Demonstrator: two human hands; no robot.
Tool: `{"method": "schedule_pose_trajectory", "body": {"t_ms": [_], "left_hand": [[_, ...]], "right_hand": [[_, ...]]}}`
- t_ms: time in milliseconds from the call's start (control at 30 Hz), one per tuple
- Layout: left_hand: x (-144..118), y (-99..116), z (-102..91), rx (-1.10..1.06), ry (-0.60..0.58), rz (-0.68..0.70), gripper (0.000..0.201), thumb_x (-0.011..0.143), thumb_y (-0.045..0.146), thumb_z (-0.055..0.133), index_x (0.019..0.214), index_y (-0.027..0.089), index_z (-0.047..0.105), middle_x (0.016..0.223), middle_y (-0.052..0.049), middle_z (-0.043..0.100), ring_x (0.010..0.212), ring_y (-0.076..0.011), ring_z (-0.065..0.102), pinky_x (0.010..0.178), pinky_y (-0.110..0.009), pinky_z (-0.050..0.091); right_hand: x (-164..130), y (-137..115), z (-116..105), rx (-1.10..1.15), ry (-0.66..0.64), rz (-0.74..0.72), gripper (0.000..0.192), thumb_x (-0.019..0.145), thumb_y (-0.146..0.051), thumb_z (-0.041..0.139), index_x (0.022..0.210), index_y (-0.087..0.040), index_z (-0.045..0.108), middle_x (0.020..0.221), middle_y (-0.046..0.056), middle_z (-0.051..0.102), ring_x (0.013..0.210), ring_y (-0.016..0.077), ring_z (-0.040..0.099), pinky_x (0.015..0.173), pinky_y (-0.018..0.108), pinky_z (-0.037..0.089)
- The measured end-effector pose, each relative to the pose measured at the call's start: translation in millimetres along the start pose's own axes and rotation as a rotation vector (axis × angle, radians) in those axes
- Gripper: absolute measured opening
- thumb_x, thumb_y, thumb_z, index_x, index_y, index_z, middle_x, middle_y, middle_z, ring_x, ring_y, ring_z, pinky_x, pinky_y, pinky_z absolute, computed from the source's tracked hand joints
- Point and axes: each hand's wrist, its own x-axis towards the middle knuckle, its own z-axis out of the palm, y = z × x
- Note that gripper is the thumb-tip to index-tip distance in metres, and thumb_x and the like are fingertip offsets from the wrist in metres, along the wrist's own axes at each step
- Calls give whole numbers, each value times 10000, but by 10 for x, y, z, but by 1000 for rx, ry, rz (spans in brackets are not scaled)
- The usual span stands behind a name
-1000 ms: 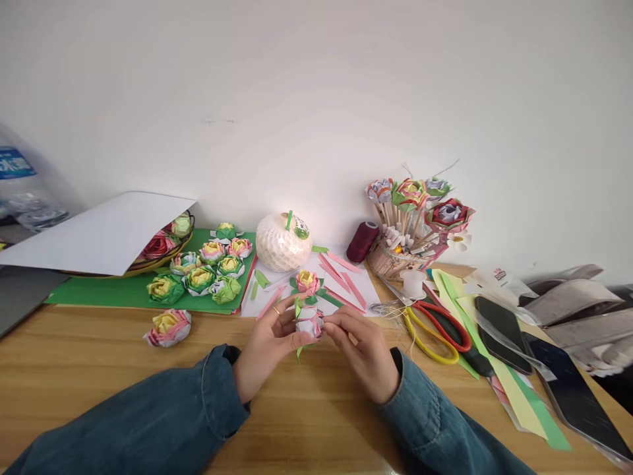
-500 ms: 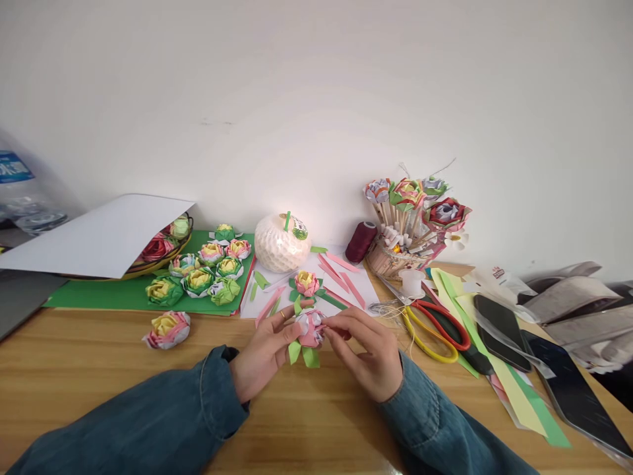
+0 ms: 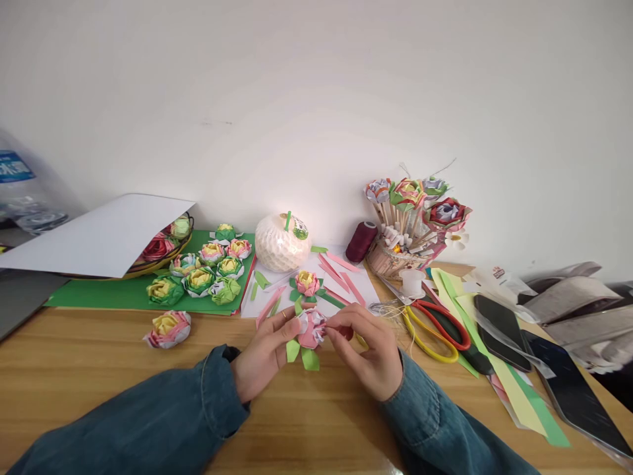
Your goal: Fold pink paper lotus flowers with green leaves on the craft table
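Pink paper flower [image 3: 310, 328] pinched by both hands [image 3: 267, 349] [image 3: 368, 353], scissors [image 3: 435, 330] just right.

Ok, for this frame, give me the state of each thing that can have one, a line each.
left hand: closed on the paper flower, from its left.
right hand: fingertips pinching the same flower.
paper flower: held above the table, pink with green leaves hanging below.
scissors: lying flat, untouched.
loose flower: resting on the table, apart from the group.
thread spool: lying tilted.

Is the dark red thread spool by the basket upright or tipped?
Tipped: the dark red thread spool leans on the table, its top toward the wall.
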Motion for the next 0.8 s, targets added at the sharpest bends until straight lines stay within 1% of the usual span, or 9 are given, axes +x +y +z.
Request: {"method": "schedule_pose_trajectory", "body": {"t_ms": [67,167,233,333,400,500,633,800], "left_hand": [[2,-4,-16,-10,-19,-1,396,711,247,667,1091,221,557,986,-44,624,856,-162,581,694,-230,451],[2,-7,-37,-26,-61,10,446,714,211,660,1138,237,526,1007,-39,615,868,-158,569,739,-240,433],[0,-7,-47,-39,-93,14,466,706,193,664,1147,241,522,1002,-35,615,819,-138,565,729,-232,424],[-2,-4,-57,-50,-135,13,484,697,169,666,1151,245,520,1001,-34,612,787,-118,552,705,-215,414],[-3,-1,-61,-58,-166,7,495,686,164,675,1149,247,521,1022,-36,603,831,-123,546,718,-211,412],[-10,6,-60,-64,-191,-20,498,666,163,691,1131,252,533,1030,-33,599,875,-127,542,743,-206,410],[-22,14,-51,-67,-189,-22,503,658,155,694,1123,259,535,1039,-32,597,900,-137,541,736,-208,415],[-24,17,-50,-59,-228,-8,482,661,167,693,1111,252,542,1055,-50,595,956,-178,541,749,-240,419]], "right_hand": [[-1,1,0,2,4,1,69,774,-108,541,802,-161,575,692,28,564,582,107,492,515,228,438],[-3,-7,-2,6,-2,6,81,772,-108,541,825,-162,568,705,28,559,584,107,489,511,225,438],[2,-24,-8,4,-18,-9,83,772,-111,537,829,-165,563,717,31,560,606,114,501,521,228,444],[18,-66,-26,-13,-34,-83,82,757,-112,544,812,-171,557,751,43,570,687,140,532,586,254,469],[27,-94,-39,-41,-33,-140,78,745,-122,558,802,-174,560,759,49,571,710,153,539,608,272,476],[26,-119,-51,-87,-32,-194,70,744,-143,572,805,-177,566,751,53,576,687,155,545,583,271,479],[2,-123,-37,-116,12,-233,71,753,-140,589,806,-175,560,745,60,596,669,155,561,582,275,487],[-19,-123,-18,-117,30,-269,80,747,-136,607,810,-166,569,728,60,597,657,158,568,585,284,496]]}}
